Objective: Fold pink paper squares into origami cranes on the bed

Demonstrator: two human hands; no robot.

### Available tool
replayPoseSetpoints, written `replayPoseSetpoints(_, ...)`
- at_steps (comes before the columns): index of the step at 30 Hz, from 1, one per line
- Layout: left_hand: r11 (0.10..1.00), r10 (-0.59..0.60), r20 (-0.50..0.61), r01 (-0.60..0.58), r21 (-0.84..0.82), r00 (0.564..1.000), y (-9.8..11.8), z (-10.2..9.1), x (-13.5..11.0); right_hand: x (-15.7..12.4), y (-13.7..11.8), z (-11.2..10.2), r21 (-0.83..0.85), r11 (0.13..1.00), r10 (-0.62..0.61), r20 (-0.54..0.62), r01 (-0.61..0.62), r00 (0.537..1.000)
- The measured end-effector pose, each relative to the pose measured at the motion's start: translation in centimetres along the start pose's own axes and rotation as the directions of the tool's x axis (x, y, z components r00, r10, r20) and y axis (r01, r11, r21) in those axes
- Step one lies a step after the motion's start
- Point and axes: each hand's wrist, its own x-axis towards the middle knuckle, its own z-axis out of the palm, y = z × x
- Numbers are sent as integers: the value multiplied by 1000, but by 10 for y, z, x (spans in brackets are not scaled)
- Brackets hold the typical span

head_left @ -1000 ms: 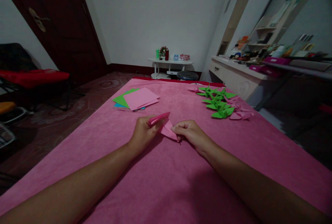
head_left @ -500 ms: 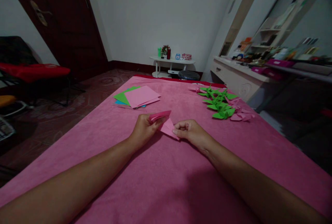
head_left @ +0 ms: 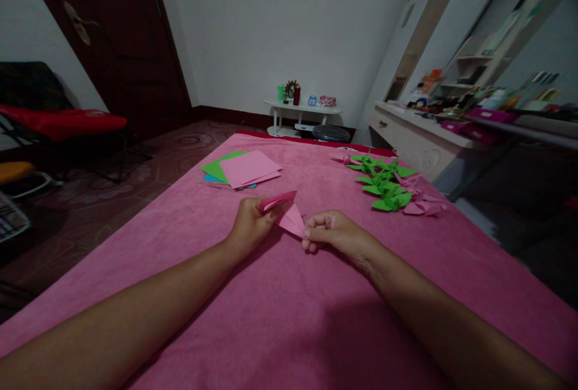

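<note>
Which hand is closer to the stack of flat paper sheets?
Left. The left hand sits just this side of the stack; the right hand is farther off rightward.

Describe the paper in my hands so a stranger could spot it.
On the pink cloth, look between the flat sheets at left and the folded figures at right. The folded pink paper is the only piece held, pinched by the left hand and right hand.
</note>
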Motion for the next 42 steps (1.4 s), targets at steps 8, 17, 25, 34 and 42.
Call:
replayPoseSetpoints(8,1000,-30,-17,30,-10,999,-4,0,3,1,5,1,90,993,-63,-124,75,990)
replayPoseSetpoints(17,968,-222,99,232,-101,970,-16,-4,9,0,3,6,-91,962,-262,-53,256,964)
replayPoseSetpoints(25,959,-260,247,279,-47,934,-16,-8,11,-3,2,10,-645,582,-638,15,495,770)
replayPoseSetpoints(34,964,-262,281,263,35,923,-19,-6,10,-5,9,10,-784,221,-742,251,580,622)
replayPoseSetpoints(42,979,-172,385,200,-34,907,-15,-8,9,-13,1,13,-713,379,-789,84,589,609)
